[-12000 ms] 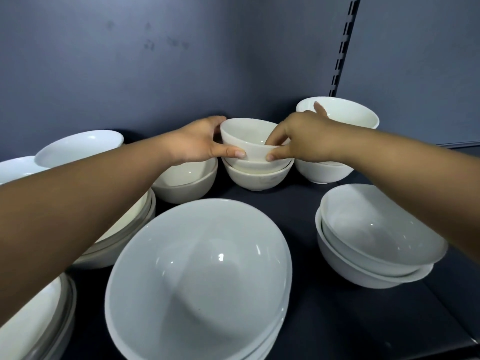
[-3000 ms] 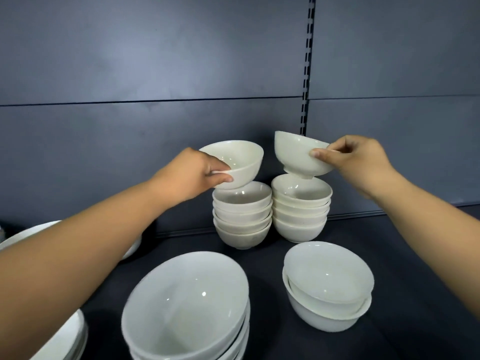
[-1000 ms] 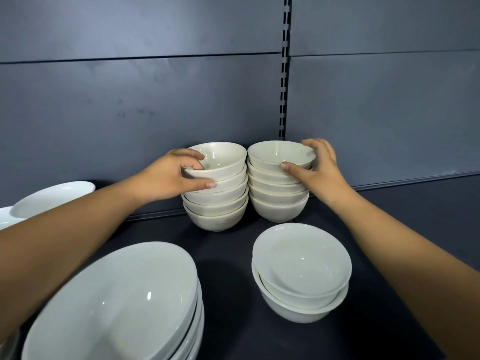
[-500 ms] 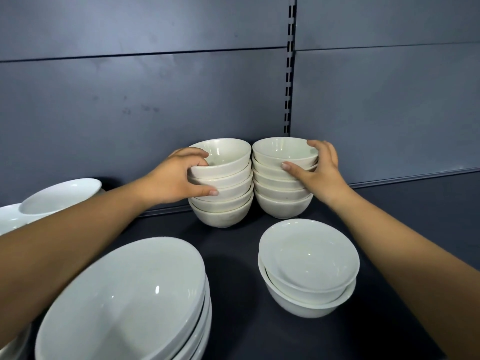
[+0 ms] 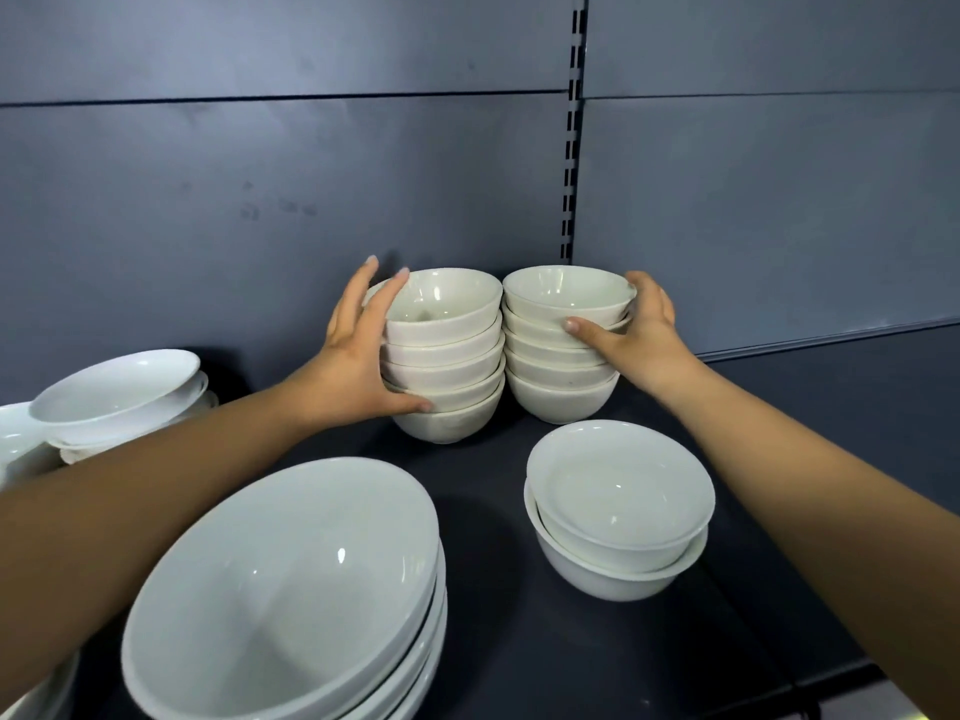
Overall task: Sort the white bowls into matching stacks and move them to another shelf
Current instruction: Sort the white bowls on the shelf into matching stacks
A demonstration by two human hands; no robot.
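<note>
Two stacks of several small cream bowls stand side by side at the back of the dark shelf (image 5: 831, 407). My left hand (image 5: 358, 356) cups the left stack (image 5: 447, 356) from its left side, thumb on the lowest bowls and fingers spread up past the top rim. My right hand (image 5: 639, 335) wraps the right stack (image 5: 561, 350) from its right side, thumb across the front of the upper bowls and fingers behind the top bowl.
A stack of large white bowls (image 5: 291, 589) fills the near left. Two nested medium bowls (image 5: 618, 506) sit at the near right. More shallow white bowls (image 5: 119, 392) are piled at the far left. A slotted upright (image 5: 571, 148) runs up the back wall.
Both hands set a small bowl on each stack, then shifted grip. My left hand has slid lower and opened its fingers along the left stack; my right hand stays on the right stack.
</note>
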